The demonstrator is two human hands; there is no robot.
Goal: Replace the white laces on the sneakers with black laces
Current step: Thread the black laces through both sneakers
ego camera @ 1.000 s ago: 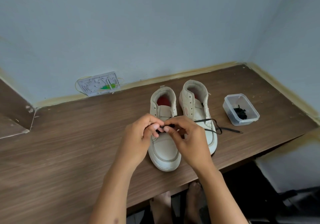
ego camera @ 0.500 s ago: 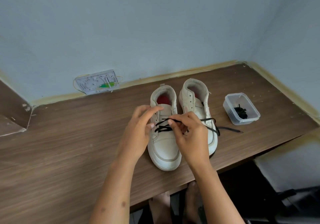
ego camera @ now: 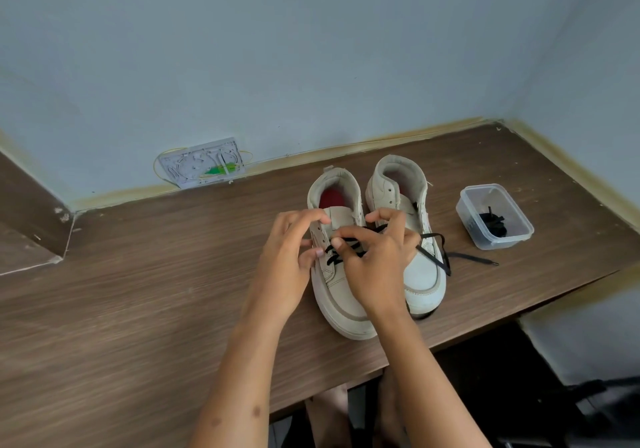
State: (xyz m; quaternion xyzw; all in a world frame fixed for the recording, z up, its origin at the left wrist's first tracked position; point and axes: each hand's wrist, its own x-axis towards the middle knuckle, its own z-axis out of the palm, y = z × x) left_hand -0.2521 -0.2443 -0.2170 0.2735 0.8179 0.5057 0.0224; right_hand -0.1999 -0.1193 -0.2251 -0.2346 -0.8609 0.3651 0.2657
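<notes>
Two off-white high-top sneakers stand side by side on the wooden table (ego camera: 138, 309), toes toward me. The left sneaker (ego camera: 341, 305) has a black lace (ego camera: 346, 250) crossed through its lower eyelets. My left hand (ego camera: 289, 257) holds that sneaker's left flap near the eyelets, fingers curled at the tongue. My right hand (ego camera: 374, 267) pinches the black lace over the tongue. The lace's free end (ego camera: 467, 258) trails across the right sneaker (ego camera: 420, 274) onto the table. No white laces are visible.
A clear plastic container (ego camera: 464, 208) holding another black lace sits to the right of the sneakers. A white wall plate with wires (ego camera: 202, 167) leans against the wall at the back left. The table's front edge runs close below the sneakers; bare feet show beneath.
My hands have moved up the left sneaker from the lower eyelets toward the tongue, and black lace crossings now show on it.
</notes>
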